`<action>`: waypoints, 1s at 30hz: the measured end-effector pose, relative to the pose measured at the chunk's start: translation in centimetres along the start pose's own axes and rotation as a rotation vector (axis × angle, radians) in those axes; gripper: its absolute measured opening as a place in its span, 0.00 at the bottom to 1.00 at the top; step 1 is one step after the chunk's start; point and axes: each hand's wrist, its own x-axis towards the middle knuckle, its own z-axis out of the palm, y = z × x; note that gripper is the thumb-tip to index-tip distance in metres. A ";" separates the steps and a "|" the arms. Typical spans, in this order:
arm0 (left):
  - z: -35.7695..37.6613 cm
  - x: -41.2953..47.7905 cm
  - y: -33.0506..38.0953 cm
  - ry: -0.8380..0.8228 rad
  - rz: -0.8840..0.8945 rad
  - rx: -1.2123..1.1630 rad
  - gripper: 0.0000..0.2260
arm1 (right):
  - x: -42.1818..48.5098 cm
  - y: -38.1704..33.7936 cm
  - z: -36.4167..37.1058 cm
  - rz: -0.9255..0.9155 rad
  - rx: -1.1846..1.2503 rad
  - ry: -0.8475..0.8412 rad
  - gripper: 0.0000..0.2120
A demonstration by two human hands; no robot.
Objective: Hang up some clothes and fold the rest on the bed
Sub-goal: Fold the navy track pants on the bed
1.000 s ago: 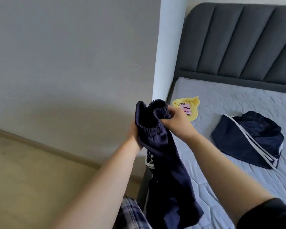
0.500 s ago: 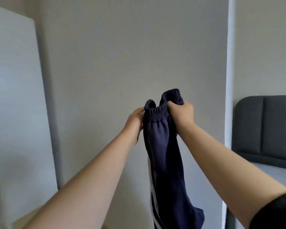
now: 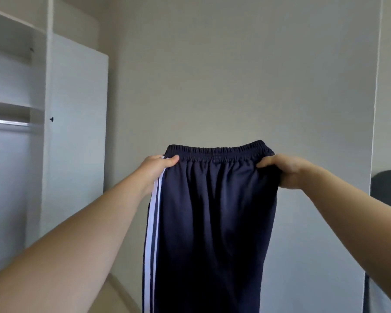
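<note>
Navy track pants (image 3: 212, 211) with white side stripes hang in front of me, spread flat at the elastic waistband. My left hand (image 3: 155, 169) grips the waistband's left end, thumb over the front. At the right end my right hand (image 3: 284, 170) grips the waistband, fingers curled into the fabric. The legs drop out of view below. The dark grey headboard (image 3: 388, 188) of the bed shows only as a sliver at the right edge.
An open white wardrobe stands at the left with shelves (image 3: 9, 105), a metal hanging rail (image 3: 7, 122) and an open door (image 3: 77, 132). A plain wall (image 3: 235, 75) is straight ahead, and a white pillar edge (image 3: 375, 109) rises at the right.
My hands have moved apart and stretched the bunched waistband wide open. My view has swung left, away from the bed, and the wardrobe has come into sight.
</note>
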 end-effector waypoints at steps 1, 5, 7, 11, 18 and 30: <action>-0.7 0.3 0.1 0.064 0.014 0.055 0.28 | -0.1 0.2 -0.4 0.023 -0.058 -0.118 0.09; -1.7 0.8 0.8 0.115 -0.001 0.175 0.18 | 0.2 0.9 -0.2 0.096 -0.145 -0.339 0.28; -2.1 0.6 1.1 0.138 0.015 0.251 0.13 | 0.4 1.0 0.4 0.097 -0.184 -0.305 0.31; -2.3 0.6 1.6 0.224 0.104 0.620 0.12 | 1.3 1.0 2.4 -0.096 -0.584 0.147 0.17; 0.4 0.1 2.9 0.511 0.154 0.820 0.10 | 1.7 -0.5 7.5 -0.268 -0.802 0.513 0.19; 3.4 -1.8 2.0 -0.074 -0.056 -0.058 0.11 | -1.7 1.5 11.6 -0.273 0.009 -0.195 0.18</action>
